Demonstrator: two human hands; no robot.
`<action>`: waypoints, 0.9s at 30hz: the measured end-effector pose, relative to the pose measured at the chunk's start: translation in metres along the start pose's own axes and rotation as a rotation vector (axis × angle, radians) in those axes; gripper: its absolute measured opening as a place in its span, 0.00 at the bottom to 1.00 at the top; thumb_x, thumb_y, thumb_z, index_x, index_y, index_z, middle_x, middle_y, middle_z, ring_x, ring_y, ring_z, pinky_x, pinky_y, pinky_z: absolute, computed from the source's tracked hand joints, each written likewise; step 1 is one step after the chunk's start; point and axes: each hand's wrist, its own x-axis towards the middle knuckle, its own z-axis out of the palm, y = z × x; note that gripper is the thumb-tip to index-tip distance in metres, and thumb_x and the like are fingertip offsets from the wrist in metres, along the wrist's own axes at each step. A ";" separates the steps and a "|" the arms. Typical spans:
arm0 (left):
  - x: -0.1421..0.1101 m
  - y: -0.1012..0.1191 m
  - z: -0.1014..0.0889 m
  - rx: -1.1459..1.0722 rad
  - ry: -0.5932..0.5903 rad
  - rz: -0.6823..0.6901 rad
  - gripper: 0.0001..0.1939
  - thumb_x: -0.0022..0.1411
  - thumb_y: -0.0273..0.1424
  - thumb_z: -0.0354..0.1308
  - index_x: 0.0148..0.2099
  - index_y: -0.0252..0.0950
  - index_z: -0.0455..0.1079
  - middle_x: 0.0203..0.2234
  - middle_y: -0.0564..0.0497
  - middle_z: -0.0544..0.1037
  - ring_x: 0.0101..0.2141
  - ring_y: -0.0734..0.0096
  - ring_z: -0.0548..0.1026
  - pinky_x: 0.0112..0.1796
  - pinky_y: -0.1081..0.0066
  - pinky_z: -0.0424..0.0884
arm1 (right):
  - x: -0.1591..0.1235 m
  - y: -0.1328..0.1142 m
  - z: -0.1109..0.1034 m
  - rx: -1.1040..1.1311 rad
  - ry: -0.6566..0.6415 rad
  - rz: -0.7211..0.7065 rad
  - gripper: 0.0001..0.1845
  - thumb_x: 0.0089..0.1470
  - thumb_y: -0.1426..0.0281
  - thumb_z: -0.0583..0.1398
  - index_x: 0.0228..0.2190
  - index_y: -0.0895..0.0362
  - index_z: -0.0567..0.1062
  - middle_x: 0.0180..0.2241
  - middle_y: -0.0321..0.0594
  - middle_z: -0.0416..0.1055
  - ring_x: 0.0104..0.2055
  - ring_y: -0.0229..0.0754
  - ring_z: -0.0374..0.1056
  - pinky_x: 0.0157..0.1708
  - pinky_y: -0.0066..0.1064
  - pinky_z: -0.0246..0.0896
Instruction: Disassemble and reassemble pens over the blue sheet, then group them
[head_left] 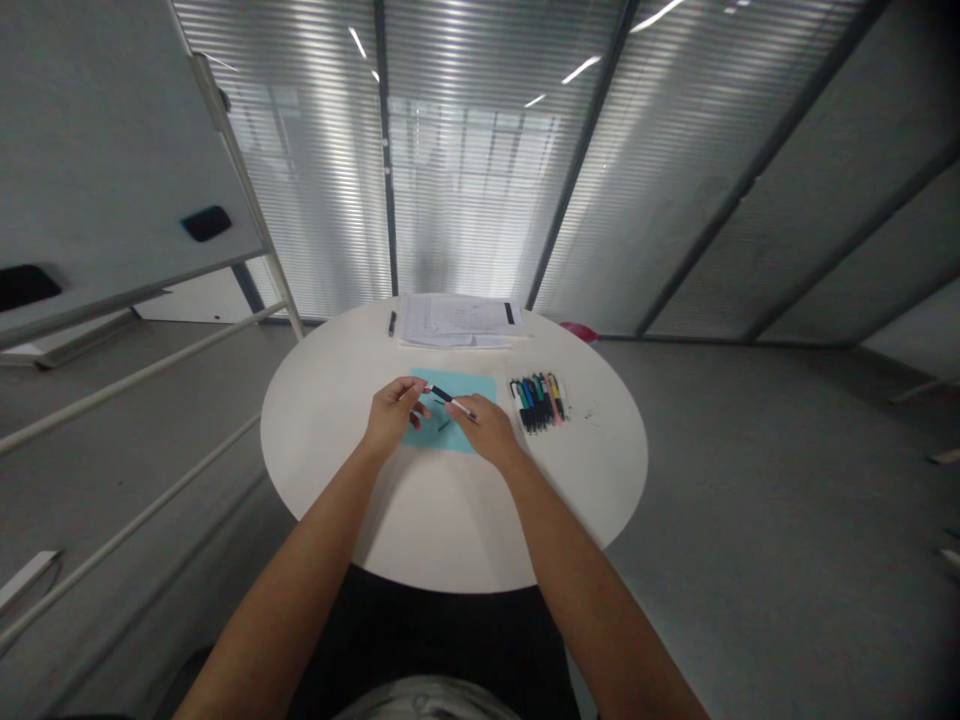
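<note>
Both my hands meet over a light blue sheet point(480, 386) lying on the round white table point(450, 520). Between them I hold a pen point(450, 399) with a black grip and a white barrel, slanting down to the right. My left hand point(393, 415) pinches its upper left end, fingers closed. My right hand point(487, 428) grips the lower right end, fingers curled round it. A small dark mark or part point(442, 424) lies on the sheet under the pen; I cannot make out what it is.
A row of several coloured pens point(540, 400) lies just right of the blue sheet. A stack of white papers point(461, 320) and a black pen point(391, 322) sit at the table's far edge. A whiteboard on a stand point(97, 180) stands at left. Glass walls with blinds lie behind.
</note>
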 end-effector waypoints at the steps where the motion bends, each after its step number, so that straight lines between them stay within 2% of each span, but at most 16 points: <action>1: 0.000 0.000 0.000 0.002 -0.002 0.002 0.18 0.53 0.42 0.59 0.39 0.33 0.69 0.37 0.46 0.76 0.20 0.77 0.72 0.15 0.77 0.64 | 0.000 0.000 0.000 -0.007 -0.002 -0.002 0.21 0.61 0.54 0.48 0.39 0.49 0.76 0.30 0.35 0.69 0.33 0.37 0.63 0.32 0.26 0.51; 10: 0.002 -0.003 -0.001 0.030 0.002 0.005 0.17 0.52 0.42 0.59 0.37 0.33 0.69 0.32 0.49 0.75 0.19 0.79 0.70 0.15 0.78 0.63 | -0.001 0.000 -0.002 -0.114 -0.016 -0.006 0.23 0.61 0.53 0.47 0.35 0.50 0.76 0.30 0.35 0.69 0.33 0.36 0.63 0.33 0.26 0.50; 15: 0.003 -0.007 -0.002 0.102 -0.012 0.033 0.17 0.52 0.43 0.60 0.36 0.32 0.70 0.26 0.51 0.74 0.19 0.77 0.70 0.16 0.78 0.63 | -0.001 -0.002 -0.001 -0.117 -0.027 0.006 0.22 0.61 0.52 0.47 0.37 0.50 0.76 0.31 0.35 0.69 0.34 0.36 0.63 0.34 0.25 0.50; 21: 0.004 -0.009 -0.006 0.180 -0.016 0.052 0.22 0.55 0.43 0.58 0.45 0.33 0.73 0.16 0.55 0.69 0.15 0.78 0.65 0.16 0.78 0.60 | -0.001 -0.002 -0.001 -0.118 -0.026 0.010 0.22 0.61 0.52 0.48 0.37 0.50 0.76 0.31 0.35 0.69 0.34 0.36 0.63 0.35 0.25 0.51; 27: 0.003 -0.009 -0.008 0.212 -0.047 0.093 0.23 0.57 0.42 0.57 0.51 0.34 0.72 0.16 0.57 0.67 0.14 0.81 0.62 0.17 0.77 0.58 | -0.001 0.000 0.000 -0.097 -0.033 0.003 0.22 0.61 0.53 0.47 0.37 0.50 0.76 0.31 0.35 0.69 0.34 0.36 0.63 0.35 0.25 0.52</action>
